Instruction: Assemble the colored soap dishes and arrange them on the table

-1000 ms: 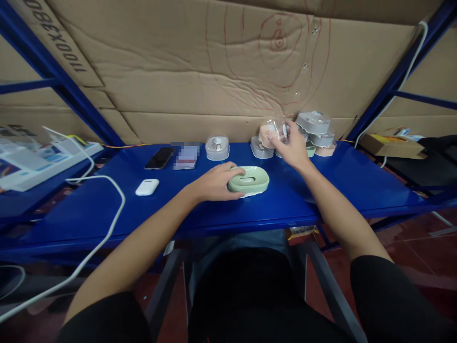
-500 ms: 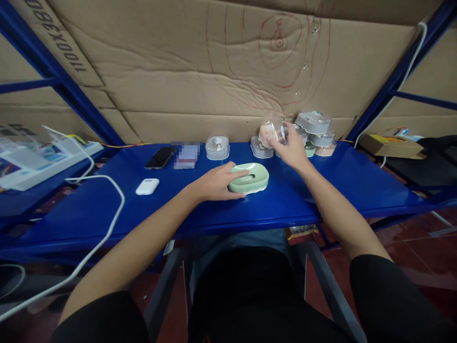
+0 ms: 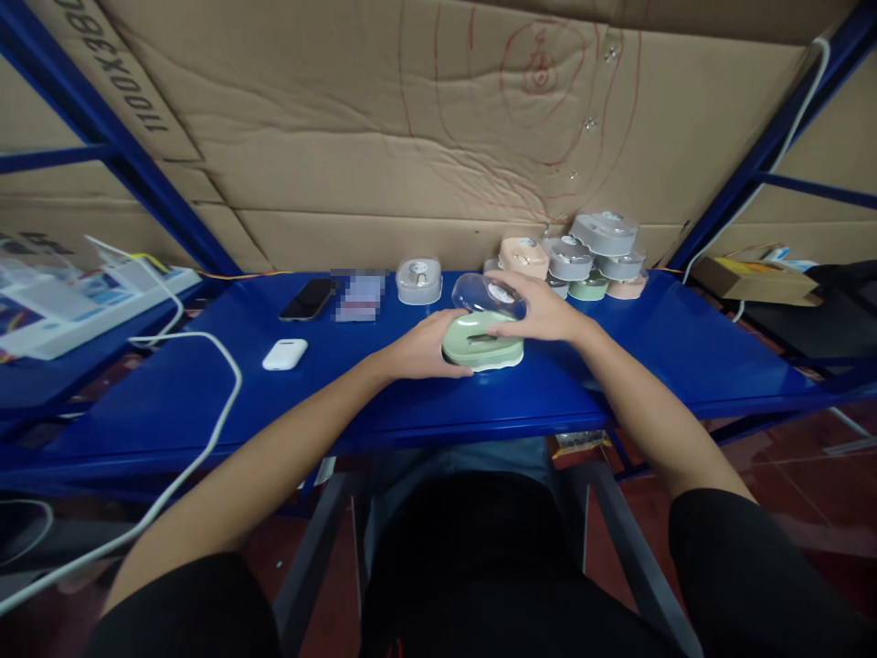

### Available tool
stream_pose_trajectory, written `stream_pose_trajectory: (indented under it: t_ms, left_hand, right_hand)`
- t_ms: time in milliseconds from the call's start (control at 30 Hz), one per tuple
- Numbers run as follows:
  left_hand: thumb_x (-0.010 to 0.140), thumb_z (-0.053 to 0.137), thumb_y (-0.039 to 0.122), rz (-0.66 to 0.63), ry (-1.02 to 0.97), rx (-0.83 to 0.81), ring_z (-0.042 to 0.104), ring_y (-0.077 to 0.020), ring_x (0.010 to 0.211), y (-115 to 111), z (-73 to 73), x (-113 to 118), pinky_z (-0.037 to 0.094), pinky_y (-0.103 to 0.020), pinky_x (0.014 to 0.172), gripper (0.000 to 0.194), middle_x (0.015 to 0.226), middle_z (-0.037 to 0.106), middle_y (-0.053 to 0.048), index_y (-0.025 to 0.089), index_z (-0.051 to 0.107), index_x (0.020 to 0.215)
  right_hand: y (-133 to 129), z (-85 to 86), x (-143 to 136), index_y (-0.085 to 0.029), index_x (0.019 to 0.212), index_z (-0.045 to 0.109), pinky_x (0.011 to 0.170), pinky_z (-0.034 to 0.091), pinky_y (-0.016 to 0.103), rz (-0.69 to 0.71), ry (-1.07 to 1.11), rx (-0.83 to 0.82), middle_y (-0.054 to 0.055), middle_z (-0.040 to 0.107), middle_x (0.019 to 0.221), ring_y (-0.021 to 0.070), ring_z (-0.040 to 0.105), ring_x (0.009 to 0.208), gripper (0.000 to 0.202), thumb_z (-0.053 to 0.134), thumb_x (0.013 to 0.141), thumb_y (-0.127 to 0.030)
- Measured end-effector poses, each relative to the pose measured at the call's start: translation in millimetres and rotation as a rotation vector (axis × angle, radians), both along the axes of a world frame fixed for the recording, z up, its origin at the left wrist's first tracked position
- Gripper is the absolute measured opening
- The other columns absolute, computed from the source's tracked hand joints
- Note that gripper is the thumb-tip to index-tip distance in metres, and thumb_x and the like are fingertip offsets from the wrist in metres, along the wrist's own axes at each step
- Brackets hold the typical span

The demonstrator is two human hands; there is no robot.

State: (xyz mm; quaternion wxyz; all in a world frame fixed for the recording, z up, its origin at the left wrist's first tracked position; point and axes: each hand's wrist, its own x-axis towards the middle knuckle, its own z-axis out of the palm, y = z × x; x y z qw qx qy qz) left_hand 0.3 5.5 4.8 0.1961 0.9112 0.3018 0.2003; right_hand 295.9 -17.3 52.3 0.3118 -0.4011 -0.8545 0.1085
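A light green oval dish (image 3: 483, 351) with a dark slot in its top, much like a soap dish, sits on the blue table. My left hand (image 3: 428, 345) is closed around its left end, thumb along the near side. My right hand (image 3: 541, 309) grips a clear plastic lid (image 3: 480, 292) with a round white label. The lid is tilted just above the far edge of the dish; whether they touch I cannot tell. The right thumb reaches over the dish's right side.
Behind my right hand is a stack of lidded boxes, with a peach box (image 3: 523, 258), grey boxes (image 3: 603, 235) and a green box (image 3: 587, 287). A grey box (image 3: 419, 281), phone (image 3: 306, 300) and white earphone case (image 3: 285, 355) lie further left. A white cable (image 3: 229, 384) crosses the table's left side.
My right hand has come from the stack toward me and left, bringing the clear lid over the green dish. My left hand stays on the dish, which has shifted slightly right.
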Motion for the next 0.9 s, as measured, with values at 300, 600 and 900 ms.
stream_pose_trajectory:
  t_ms: [300, 600, 900]
  left_hand:
    - [0.076, 0.095, 0.067, -0.056, -0.108, -0.027, 0.064, -0.0480, 0.152, 3, -0.3, 4, 0.048, -0.067, 0.132, 0.103, 0.162, 0.070, -0.018, 0.024, 0.063, 0.163]
    - [0.068, 0.102, 0.058, 0.079, -0.184, -0.217, 0.056, -0.0523, 0.160, 0, -8.8, 4, 0.043, -0.073, 0.132, 0.145, 0.171, 0.057, -0.029, 0.017, 0.025, 0.184]
    - [0.067, 0.095, 0.048, 0.097, -0.112, -0.266, 0.049, -0.0532, 0.165, -6, -6.9, 9, 0.039, -0.070, 0.137, 0.149, 0.179, 0.046, -0.034, 0.008, 0.014, 0.184]
  right_hand:
    - [-1, -1.8, -1, -0.021, 0.166, 0.064, 0.124, 0.056, 0.065, 0.047, -0.106, -0.064, 0.020, 0.069, 0.162, 0.0431, 0.069, 0.144, 0.105, 0.094, 0.079, -0.072]
    - [-1, -5.2, 0, -0.028, 0.163, 0.066, 0.126, 0.055, 0.066, 0.111, -0.162, -0.101, 0.015, 0.071, 0.163, 0.0430, 0.070, 0.145, 0.102, 0.100, 0.075, -0.067]
    - [-1, -12.0, -5, -0.025, 0.163, 0.065, 0.124, 0.056, 0.065, 0.130, -0.199, -0.115, 0.016, 0.073, 0.158, 0.0421, 0.070, 0.143, 0.098, 0.094, 0.081, -0.069]
